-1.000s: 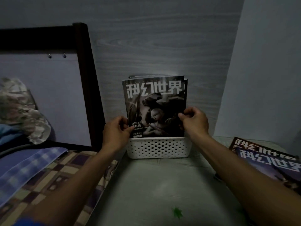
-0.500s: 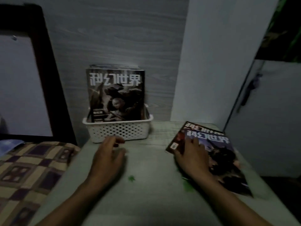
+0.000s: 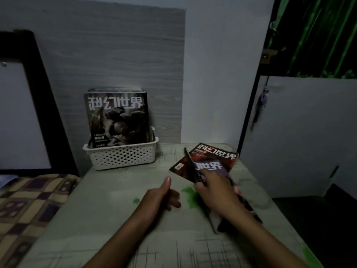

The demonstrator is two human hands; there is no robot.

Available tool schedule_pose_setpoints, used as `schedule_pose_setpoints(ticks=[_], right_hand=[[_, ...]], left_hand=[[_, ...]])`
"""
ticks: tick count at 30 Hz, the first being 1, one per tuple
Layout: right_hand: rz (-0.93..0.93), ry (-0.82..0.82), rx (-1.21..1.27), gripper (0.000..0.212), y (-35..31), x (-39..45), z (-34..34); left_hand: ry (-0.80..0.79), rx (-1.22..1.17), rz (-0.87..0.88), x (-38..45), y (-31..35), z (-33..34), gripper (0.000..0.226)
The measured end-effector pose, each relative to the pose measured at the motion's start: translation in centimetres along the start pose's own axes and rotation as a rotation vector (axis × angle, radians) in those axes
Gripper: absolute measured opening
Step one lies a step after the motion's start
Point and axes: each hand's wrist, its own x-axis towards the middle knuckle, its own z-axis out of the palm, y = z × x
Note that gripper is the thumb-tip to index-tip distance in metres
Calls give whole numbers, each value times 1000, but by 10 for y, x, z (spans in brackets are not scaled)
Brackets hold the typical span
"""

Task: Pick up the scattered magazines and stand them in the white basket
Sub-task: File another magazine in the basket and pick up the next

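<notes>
- Gripping the top magazine (image 3: pixel 209 168) by its near-left edge, the right hand (image 3: pixel 216 192) tips it up off the red magazine (image 3: pixel 216 154) beneath, probably to peel off just one.
- Left hand (image 3: pixel 161 198) holds nothing: thumb up, fingers loosely curled just left of the right, likely ready to steady the lift.
- White basket (image 3: pixel 121 156) sits ahead and left of both hands, against the wall, so the standing magazines (image 3: pixel 116 118) lean back.

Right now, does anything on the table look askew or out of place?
Yes. A red magazine lies flat and skewed on the table, outside the white basket. The right hand lifts another magazine off it by its left edge, tilted.
</notes>
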Motion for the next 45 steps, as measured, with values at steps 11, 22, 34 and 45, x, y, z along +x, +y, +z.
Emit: schedule_pose_setpoints(ticks=[11, 22, 34, 45], right_hand=[[158, 56, 738, 64, -20, -19, 12], [-34, 73, 890, 20, -63, 16, 28], [-278, 239, 977, 26, -112, 77, 18], [-161, 183, 952, 23, -140, 211, 76]], left_hand=[[156, -156, 309, -60, 33, -46, 25], [540, 450, 643, -79, 50, -115, 36], [790, 508, 756, -38, 86, -171, 21], [754, 723, 667, 67, 87, -243, 21]])
